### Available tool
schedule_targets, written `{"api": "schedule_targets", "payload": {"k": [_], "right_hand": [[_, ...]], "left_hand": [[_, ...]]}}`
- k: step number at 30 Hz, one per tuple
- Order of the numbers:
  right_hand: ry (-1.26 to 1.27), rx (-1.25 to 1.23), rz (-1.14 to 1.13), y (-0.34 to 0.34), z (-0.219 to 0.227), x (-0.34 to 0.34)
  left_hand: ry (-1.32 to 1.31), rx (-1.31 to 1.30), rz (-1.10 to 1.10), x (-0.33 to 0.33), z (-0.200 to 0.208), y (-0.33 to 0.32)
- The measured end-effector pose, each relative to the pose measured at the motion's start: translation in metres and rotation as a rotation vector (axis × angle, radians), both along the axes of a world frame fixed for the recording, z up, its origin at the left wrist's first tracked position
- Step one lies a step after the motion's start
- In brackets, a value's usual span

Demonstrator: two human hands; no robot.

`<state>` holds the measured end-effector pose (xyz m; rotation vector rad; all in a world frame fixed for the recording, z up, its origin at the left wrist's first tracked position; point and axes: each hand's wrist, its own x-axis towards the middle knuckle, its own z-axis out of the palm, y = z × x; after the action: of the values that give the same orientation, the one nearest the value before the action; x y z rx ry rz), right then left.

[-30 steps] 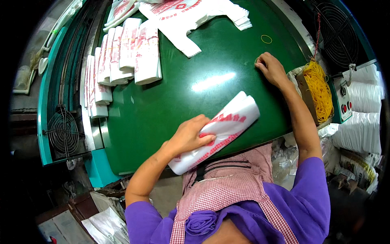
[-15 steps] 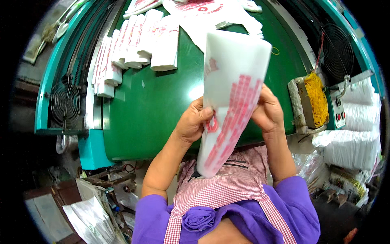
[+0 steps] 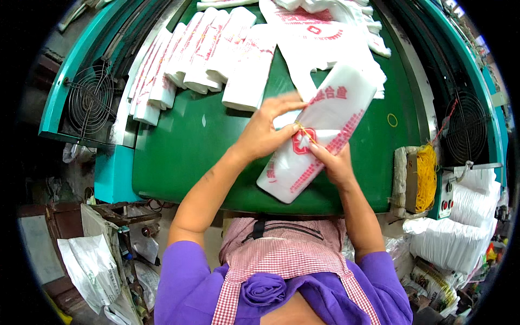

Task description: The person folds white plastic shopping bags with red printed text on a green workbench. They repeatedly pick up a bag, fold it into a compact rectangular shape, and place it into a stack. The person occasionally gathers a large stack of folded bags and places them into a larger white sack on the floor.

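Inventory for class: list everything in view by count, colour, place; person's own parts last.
Workbench: 1, green, centre
Held bundle: 1, white and red, over bench
Stretched band: 1, yellow, across its middle
Folded bundles: several overlapping, white and red, bench's left
Flat bags: several, white and red, far bench
Loose band: 1, yellow, bench's right
Boxed bands: many, yellow, right of bench
Wire guards: 2, dark, left and right
Control box: 1, teal, right
Plastic stacks: several, white, far right
Crumpled plastic: some, white, lower left
Apron: 1, red-and-white check, on person
Shirt: 1, purple, under apron
Left hand: 1, bare, at bundle's left edge
Right hand: 1, bare, gripping its right edge
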<state>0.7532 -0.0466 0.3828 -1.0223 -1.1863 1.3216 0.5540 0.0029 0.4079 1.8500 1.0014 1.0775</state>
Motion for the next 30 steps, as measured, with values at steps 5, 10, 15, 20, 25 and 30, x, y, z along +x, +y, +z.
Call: {"api": "schedule_targets", "payload": {"k": [5,10,15,20,25,30], "right_hand": [[-0.146,0.055,-0.002,0.097,-0.001,-0.004],[-0.341,0.313,-0.188,0.196,-0.046,-0.088],[-0.232,0.467,-0.035,0.275,-0.089,-0.154],[-1.139,0.56,0.14,0.272,-0.011,-0.012],[-1.727,0.239,0.211,0.253,0.006,0.096],[-1.437,0.534,0.393,0.162,-0.009,0.073]], "left_hand": [[0.7,0.014,0.534,-0.054,-0.046,0.095],[0.381,0.184,0.557,-0.034,-0.036,0.099],[0.61,0.552,0.396,-0.054,-0.01,0.138],[0.952,0.554,0.428,-0.071,-0.046,0.146],[1.054,0.491,0.471,-0.052,-0.043,0.153],[0.743,0.49,0.157,-0.046,-0.04,0.06]]}}
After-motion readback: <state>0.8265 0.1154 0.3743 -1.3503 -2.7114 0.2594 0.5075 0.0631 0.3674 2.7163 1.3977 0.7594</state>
